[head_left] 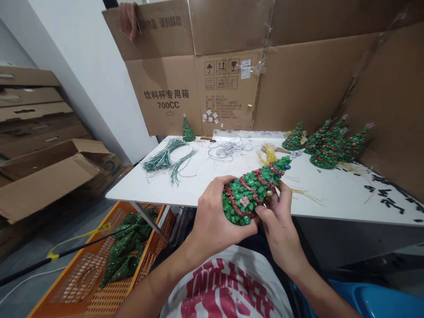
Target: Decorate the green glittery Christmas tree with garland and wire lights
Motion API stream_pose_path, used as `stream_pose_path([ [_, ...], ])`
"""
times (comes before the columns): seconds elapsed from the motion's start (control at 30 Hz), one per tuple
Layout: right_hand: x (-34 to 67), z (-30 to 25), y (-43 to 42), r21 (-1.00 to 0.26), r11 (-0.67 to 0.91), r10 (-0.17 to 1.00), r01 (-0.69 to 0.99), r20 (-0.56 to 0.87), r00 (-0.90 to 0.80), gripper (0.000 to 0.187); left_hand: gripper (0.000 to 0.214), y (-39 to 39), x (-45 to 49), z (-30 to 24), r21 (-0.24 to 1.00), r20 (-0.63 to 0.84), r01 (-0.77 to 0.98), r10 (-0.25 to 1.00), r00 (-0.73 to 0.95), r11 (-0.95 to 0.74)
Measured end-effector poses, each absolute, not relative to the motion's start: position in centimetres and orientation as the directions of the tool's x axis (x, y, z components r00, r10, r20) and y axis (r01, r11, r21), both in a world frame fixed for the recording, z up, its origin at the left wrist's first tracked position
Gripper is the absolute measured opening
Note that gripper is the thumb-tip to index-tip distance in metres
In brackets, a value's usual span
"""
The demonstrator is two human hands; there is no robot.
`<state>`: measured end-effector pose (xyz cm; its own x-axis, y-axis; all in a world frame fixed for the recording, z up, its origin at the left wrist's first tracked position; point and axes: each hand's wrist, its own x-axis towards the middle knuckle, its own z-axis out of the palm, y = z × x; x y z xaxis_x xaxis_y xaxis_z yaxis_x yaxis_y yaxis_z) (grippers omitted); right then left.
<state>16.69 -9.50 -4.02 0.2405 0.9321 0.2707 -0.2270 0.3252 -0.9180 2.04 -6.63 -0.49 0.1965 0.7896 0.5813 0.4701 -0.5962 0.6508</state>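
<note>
A glittery green miniature Christmas tree (253,187) with red garlands, small baubles and a pale star tip lies tilted between my hands, its tip pointing up and right. My left hand (215,212) is wrapped round its wide base. Against the tree's lower right side, the fingers and thumb of my right hand (278,216) are closed on it; some fingers are hidden behind. Beyond it on the white table (205,176) lie a bundle of green wires (165,159), a tangle of thin dark wire (228,149) and a bundle of yellow wires (267,153).
Several decorated trees (327,145) stand at the back right, and one small tree (188,129) at the back left. Cardboard (298,88) walls the table's rear. Below left, an orange crate (79,274) holds green trees. Black bits (391,201) lie at the right edge. A blue stool (380,300) is lower right.
</note>
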Motion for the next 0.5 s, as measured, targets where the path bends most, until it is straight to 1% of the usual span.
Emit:
stream_pose_path([
  [0.2,16.76,-4.45,-9.21,-0.905,0.355,0.925,-0.236,0.303,0.23,0.061,0.069,-6.55,2.09,-0.68,0.617,0.609,0.489,0.767,0.199,-0.617],
  [0.37,16.56,-4.27,-9.53,-0.896,0.401,0.904,-0.189,0.353,0.24,0.06,0.071,-6.68,2.02,-0.59,0.643,0.587,0.468,0.783,0.207,-0.606],
  [0.5,16.57,-4.22,-9.69,-0.895,0.423,0.895,-0.145,0.386,0.224,0.063,0.069,-6.77,1.99,-0.31,0.671,0.559,0.461,0.805,0.201,-0.581],
])
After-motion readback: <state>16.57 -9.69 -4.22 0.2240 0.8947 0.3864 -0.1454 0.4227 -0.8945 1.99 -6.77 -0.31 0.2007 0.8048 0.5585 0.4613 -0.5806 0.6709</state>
